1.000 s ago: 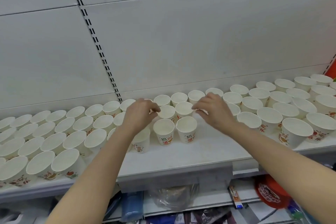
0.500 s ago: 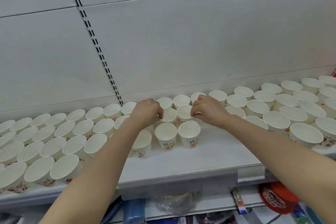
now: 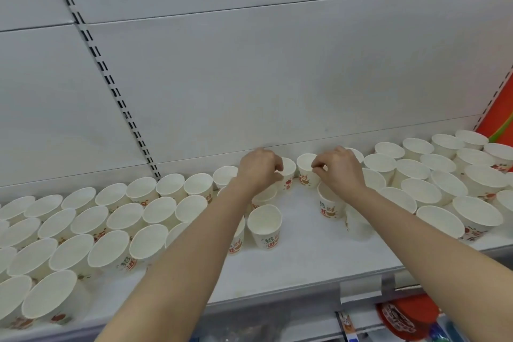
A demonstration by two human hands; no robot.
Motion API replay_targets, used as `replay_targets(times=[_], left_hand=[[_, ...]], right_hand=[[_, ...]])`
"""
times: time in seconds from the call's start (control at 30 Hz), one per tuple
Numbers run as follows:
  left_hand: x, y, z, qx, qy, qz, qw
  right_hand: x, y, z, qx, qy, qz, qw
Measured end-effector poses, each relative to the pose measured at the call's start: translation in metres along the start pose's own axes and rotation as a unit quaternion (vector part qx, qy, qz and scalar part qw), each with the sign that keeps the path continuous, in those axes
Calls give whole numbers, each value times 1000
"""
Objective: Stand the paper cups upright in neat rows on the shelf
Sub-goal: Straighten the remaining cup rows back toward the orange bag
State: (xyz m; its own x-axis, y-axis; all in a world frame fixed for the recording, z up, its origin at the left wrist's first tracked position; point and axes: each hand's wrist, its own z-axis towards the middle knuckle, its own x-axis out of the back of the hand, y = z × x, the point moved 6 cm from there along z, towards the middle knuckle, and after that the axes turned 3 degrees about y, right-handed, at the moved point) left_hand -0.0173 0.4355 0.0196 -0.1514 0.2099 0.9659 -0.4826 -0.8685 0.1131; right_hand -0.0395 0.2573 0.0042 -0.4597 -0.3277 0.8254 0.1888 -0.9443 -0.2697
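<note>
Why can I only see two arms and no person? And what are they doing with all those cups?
The camera is worn on the person's head and looks forward and down, so you see what they see: their own two arms reaching out, not their face.

In front of them is a white shelf against a white wall. It is covered with white paper cups, all standing upright with the open end up, many with red and green pictures printed on them. There are crowds of cups at the left and right, and a bare patch in the middle.

The left hand pinches the rim of one cup at the back. The right hand pinches the rim of the cup next to it. One lone cup stands nearer the front.

Below the shelf is a red packet.
</note>
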Motion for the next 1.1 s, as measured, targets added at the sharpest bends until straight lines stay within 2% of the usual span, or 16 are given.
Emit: replay_targets(times=[0.1, 0.3, 0.57, 0.8, 0.9, 1.0, 1.1], left_hand=[[-16, 11, 13, 9, -27, 22, 999], [-27, 14, 18, 30, -15, 37, 999], [-30, 13, 23, 41, 6, 30, 999], [-26, 17, 23, 42, -4, 87, 995], [-19, 26, 21, 30, 7, 47, 998], [-10, 49, 12, 0, 43, -44, 998], [-12, 79, -3, -52, -13, -119, 991]], right_hand=[[-1, 7, 4, -9, -20, -6, 1000], [-14, 3, 21, -1, -85, -28, 996], [-28, 0, 27, 4, -114, -18, 993], [-29, 2, 22, 75, -123, -26, 989], [-22, 7, 21, 85, -127, -16, 988], [4, 20, 16, 81, -93, -6, 992], [41, 36, 0, 50, -39, 9, 998]])
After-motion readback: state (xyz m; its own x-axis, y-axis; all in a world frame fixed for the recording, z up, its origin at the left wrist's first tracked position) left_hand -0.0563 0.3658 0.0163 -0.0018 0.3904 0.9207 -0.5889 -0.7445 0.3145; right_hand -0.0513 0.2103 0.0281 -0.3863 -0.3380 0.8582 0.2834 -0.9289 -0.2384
